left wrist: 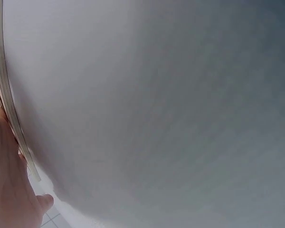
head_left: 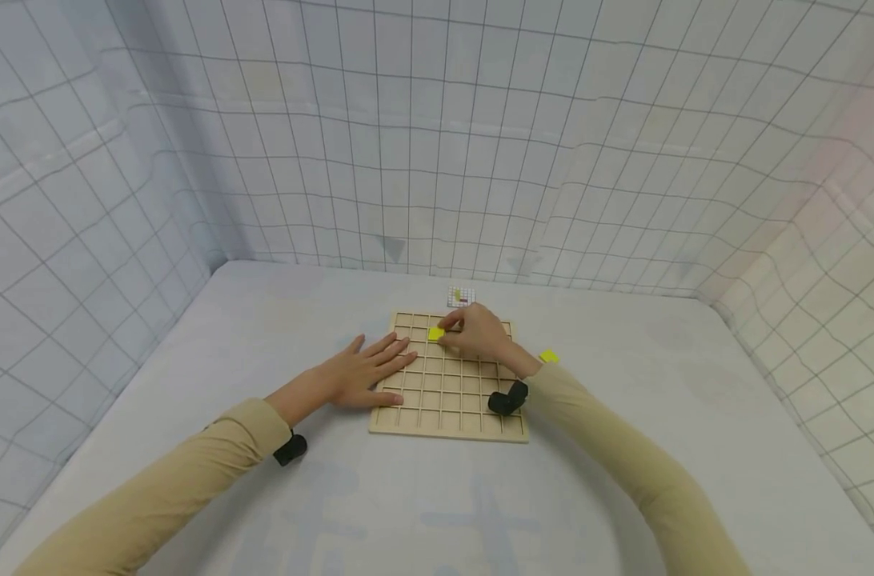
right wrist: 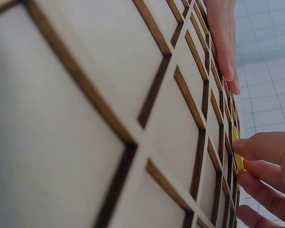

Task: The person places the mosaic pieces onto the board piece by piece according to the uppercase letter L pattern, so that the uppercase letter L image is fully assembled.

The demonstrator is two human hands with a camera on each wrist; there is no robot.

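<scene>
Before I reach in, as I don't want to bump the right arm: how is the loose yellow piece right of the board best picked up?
Probably pinch two opposite edges of the yellow piece, coming from above on its far right side. It looks thin and flat on the table, and the right sleeve crosses close by its near side.

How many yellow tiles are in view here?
2. One yellow tile is pinched in the right hand's grip over the far part of the grid board; a second tile lies on the white tabletop, beside the right sleeve. The sleeve may hide more.
</scene>
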